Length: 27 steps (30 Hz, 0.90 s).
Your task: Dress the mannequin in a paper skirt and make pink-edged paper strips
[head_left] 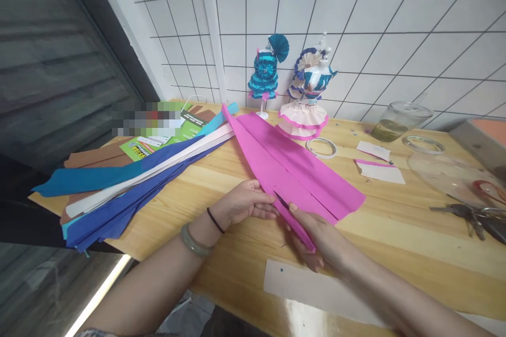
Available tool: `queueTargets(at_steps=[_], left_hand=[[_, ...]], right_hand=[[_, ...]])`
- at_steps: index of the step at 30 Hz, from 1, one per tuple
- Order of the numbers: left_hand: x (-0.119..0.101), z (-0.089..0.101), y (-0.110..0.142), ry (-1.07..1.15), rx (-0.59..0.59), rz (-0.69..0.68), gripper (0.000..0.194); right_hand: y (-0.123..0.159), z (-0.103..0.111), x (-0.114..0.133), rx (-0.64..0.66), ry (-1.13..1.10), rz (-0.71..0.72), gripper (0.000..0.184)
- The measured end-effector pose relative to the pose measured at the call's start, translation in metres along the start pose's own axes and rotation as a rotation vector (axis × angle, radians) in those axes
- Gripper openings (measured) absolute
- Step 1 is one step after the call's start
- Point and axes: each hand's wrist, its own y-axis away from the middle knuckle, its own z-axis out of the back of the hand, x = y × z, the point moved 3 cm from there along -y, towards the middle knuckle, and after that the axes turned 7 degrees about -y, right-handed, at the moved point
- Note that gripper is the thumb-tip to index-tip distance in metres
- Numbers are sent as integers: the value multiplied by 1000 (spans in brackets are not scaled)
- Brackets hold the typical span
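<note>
A long sheet of pink crepe paper lies slantwise on the table, with a lengthwise line along it. My left hand pinches the sheet's near edge between thumb and fingers. Close to its fingertips, my right hand is closed around scissors. Only their dark, pointed blades show, against the pink paper; the handles are hidden by the hand. A narrow pink flap runs under my right fingers toward me.
Blue, white and brown paper strips lie left. Two paper-dressed figures, one teal and one pink-skirted, stand by the wall. Tape rolls, a glass jar and keys are right; a pale strip lies in front.
</note>
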Motion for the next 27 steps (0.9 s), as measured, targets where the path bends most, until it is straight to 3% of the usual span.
queueTargets(at_steps=[8, 27], left_hand=[[-2, -2, 2, 2, -1, 1, 31], [-2, -3, 1, 20, -2, 9, 31]], right_hand=[[5, 2, 4, -27, 85, 16, 68], [-2, 6, -1, -6, 141, 14, 64]])
